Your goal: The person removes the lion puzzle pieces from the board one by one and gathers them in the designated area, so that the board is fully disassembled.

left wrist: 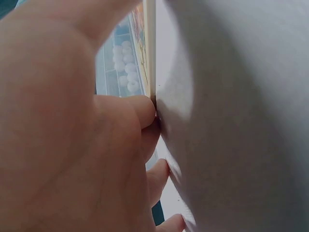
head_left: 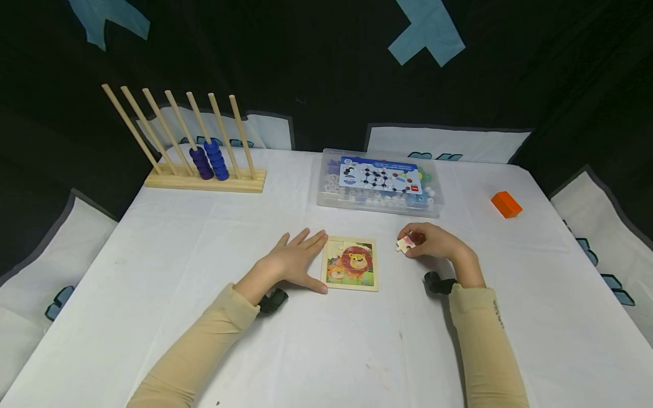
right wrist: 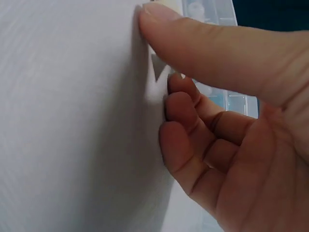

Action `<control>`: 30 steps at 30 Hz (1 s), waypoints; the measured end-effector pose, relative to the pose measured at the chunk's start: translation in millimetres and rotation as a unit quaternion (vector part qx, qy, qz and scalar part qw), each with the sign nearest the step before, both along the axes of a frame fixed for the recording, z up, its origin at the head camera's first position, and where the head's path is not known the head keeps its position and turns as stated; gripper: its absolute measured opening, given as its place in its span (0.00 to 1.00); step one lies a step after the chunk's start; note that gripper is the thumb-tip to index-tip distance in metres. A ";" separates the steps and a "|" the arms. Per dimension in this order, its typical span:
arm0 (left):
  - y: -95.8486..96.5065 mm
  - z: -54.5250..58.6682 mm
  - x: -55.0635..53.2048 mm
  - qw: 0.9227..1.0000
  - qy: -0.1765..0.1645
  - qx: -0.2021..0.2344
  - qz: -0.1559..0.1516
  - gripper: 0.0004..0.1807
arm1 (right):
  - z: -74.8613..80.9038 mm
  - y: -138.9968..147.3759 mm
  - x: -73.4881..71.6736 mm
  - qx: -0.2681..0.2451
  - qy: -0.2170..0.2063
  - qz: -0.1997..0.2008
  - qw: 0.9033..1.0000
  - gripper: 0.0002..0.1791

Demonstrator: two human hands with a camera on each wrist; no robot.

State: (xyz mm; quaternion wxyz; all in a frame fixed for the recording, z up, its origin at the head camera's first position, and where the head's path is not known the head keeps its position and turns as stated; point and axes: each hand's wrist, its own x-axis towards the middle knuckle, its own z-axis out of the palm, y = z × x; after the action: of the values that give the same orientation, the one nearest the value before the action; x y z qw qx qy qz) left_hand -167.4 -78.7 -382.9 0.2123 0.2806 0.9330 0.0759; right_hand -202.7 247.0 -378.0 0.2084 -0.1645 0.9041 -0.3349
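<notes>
A small square wooden jigsaw puzzle (head_left: 357, 288) with a lion picture lies on the white table, its pale frame around the picture pieces. My left hand (head_left: 295, 262) is spread flat at its left side, with the index fingertip and thumb right at the frame's edge. In the left wrist view the fingers (left wrist: 143, 110) meet the puzzle's side. To the right of the puzzle, my right hand (head_left: 435, 240) pinches a puzzle piece (head_left: 404, 244), pale with some pink, between thumb and fingers close over the table. The right wrist view shows the thumb (right wrist: 203, 46) covering most of that piece.
Behind the puzzle lies a clear plastic box (head_left: 331, 199) of coloured beads with a blue-and-white label. A wooden peg stand (head_left: 204, 183) with purple and blue rings stands at the back left. An orange block (head_left: 507, 204) lies at the back right. Dark cloth hangs behind the table.
</notes>
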 end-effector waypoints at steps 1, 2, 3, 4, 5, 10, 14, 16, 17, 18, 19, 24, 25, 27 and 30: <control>0.1 0.1 0.0 1.000 0.000 0.000 0.000 0.62 | -0.5 -0.2 -0.4 0.002 0.001 -0.002 1.000 0.16; 0.1 0.3 -0.1 1.000 0.000 0.000 -0.001 0.62 | -0.6 -0.4 -0.6 0.005 0.001 -0.005 1.000 0.16; 0.1 0.4 -0.1 1.000 0.000 0.000 -0.001 0.62 | -0.6 -0.8 -0.7 0.008 -0.001 -0.007 1.000 0.16; 0.1 0.6 -0.1 1.000 0.000 0.000 -0.001 0.62 | -0.5 -1.2 -0.9 0.010 -0.002 -0.008 1.000 0.16; 0.1 0.8 -0.1 1.000 0.000 -0.001 -0.001 0.62 | -0.3 -2.0 -1.0 0.015 -0.004 -0.010 1.000 0.17; -0.6 1.3 0.3 1.000 0.001 -0.003 0.000 0.62 | 2.5 -11.8 -0.7 0.043 0.009 -0.016 0.999 0.22; -1.2 1.2 1.1 1.000 0.003 0.000 0.001 0.62 | 3.1 -30.6 1.0 0.019 0.045 0.018 0.999 0.24; -1.4 1.2 1.6 1.000 0.003 0.000 0.002 0.62 | 2.1 -42.5 1.6 0.000 0.054 0.056 0.997 0.24; -1.3 1.1 1.7 1.000 0.003 0.001 0.003 0.62 | 1.5 -48.5 1.9 -0.006 0.054 0.075 0.996 0.24; -1.3 1.0 1.8 1.000 0.003 0.001 0.004 0.62 | 0.7 -54.1 2.0 -0.011 0.053 0.094 0.994 0.24; -1.3 1.1 1.7 1.000 0.005 0.000 0.004 0.62 | -0.1 -59.5 2.2 -0.014 0.050 0.111 0.993 0.25; -1.5 4.0 1.1 1.000 0.005 -0.004 0.005 0.62 | -0.7 -78.7 4.2 0.007 0.025 0.143 0.989 0.31; -1.6 5.0 1.1 1.000 0.004 -0.004 0.006 0.62 | -0.6 -81.1 4.6 0.016 0.023 0.145 0.989 0.32; -2.0 6.5 1.1 1.000 0.002 -0.004 0.006 0.62 | -0.2 -85.0 5.0 0.029 0.025 0.148 0.988 0.33; -2.2 7.0 1.3 1.000 0.001 -0.004 0.007 0.62 | 0.6 -90.2 5.8 0.038 0.031 0.160 0.986 0.33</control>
State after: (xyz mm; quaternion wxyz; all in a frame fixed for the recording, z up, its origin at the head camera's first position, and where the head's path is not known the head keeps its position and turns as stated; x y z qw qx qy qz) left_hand -166.1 -80.9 -375.9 0.2120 0.2736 0.9353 0.0731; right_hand -196.9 156.8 -377.4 0.2376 -0.3088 0.8843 -0.2571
